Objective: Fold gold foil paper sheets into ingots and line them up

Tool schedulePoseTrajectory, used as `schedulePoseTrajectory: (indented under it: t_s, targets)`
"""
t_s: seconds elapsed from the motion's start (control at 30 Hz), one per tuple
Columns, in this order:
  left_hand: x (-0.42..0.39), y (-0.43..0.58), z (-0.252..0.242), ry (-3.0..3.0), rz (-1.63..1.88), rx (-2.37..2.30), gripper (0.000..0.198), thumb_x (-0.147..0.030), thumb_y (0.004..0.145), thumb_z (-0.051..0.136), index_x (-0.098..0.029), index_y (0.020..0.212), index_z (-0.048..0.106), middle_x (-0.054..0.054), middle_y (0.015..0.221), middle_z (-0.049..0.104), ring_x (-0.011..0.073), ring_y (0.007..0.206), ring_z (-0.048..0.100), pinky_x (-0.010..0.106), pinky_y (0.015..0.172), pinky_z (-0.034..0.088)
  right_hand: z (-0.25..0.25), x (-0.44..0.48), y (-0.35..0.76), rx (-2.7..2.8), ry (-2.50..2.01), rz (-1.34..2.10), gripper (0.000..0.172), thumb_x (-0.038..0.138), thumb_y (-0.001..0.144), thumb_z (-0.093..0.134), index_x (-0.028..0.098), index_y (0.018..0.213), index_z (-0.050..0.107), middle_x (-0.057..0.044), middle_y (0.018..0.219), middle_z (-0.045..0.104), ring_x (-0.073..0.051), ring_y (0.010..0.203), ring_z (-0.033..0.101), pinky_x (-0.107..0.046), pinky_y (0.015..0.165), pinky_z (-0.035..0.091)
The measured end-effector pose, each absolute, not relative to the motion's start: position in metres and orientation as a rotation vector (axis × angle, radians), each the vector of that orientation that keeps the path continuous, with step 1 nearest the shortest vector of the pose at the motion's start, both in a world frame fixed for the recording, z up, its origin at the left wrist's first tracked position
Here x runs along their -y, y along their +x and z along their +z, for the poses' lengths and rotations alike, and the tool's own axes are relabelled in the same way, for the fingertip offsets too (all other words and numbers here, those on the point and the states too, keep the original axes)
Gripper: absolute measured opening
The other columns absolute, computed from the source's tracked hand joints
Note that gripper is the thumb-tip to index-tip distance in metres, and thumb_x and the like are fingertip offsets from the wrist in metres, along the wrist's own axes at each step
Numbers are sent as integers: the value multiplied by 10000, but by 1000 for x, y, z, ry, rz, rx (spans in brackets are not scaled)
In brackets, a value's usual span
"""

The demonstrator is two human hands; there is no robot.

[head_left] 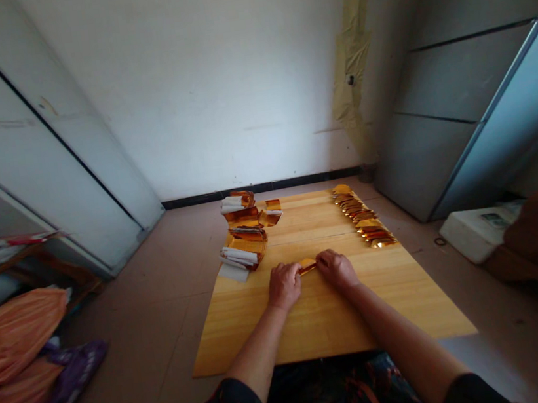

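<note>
A small piece of folded gold foil paper [308, 266] spans the gap between my hands, low over the wooden table [286, 331]. My left hand [285, 285] is closed on its left end, and my right hand [337, 270] pinches the right end. To the left lie loose stacks of gold foil paper sheets [246, 234], some with their white backs up. Along the right edge runs a row of folded gold foil pieces [363, 215], overlapping one another. My fingertips are partly hidden behind the knuckles.
A white wall [234, 87] stands behind the table. Grey cabinets [450, 72] rise at the right, with a white box [471, 234] on the floor before them. Orange cloth [19, 333] and a purple bag [70, 386] lie at the left.
</note>
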State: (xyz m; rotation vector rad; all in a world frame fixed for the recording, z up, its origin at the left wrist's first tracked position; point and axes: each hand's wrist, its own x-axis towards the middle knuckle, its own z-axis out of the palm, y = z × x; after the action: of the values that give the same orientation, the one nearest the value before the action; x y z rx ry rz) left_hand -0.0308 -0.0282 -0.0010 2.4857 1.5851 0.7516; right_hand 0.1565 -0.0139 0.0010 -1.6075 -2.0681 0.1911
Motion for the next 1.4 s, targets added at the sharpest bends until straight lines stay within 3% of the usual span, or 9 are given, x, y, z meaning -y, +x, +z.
schedulePoseTrajectory:
  t_s: [0.43, 1.03, 1.4]
  targets:
    - [29, -28, 2, 2525, 617, -1661, 375, -52, 778, 479, -230, 1086, 599, 33, 939, 688, 210, 908, 558, 339, 793, 391, -1, 18, 142, 2150, -1716, -17, 173, 152, 838, 479, 166, 782, 642, -54, 764, 656, -141, 675, 570, -238, 650, 339]
    - [31, -28, 2, 2497, 672, -1787, 370, -207, 778, 549, -207, 1148, 563, 58, 984, 674, 233, 910, 565, 367, 807, 393, -10, 19, 160, 1941, -1615, 153, 147, 187, 829, 488, 191, 759, 617, -34, 769, 664, -135, 696, 589, -209, 653, 370]
    - [32, -29, 1, 2476, 629, -1791, 355, -177, 770, 523, -198, 1119, 589, 60, 967, 680, 232, 926, 553, 368, 818, 377, 4, 57, 286, 1704, -1750, 60, 197, 312, 801, 466, 209, 731, 620, -48, 756, 664, -163, 674, 596, -241, 613, 398]
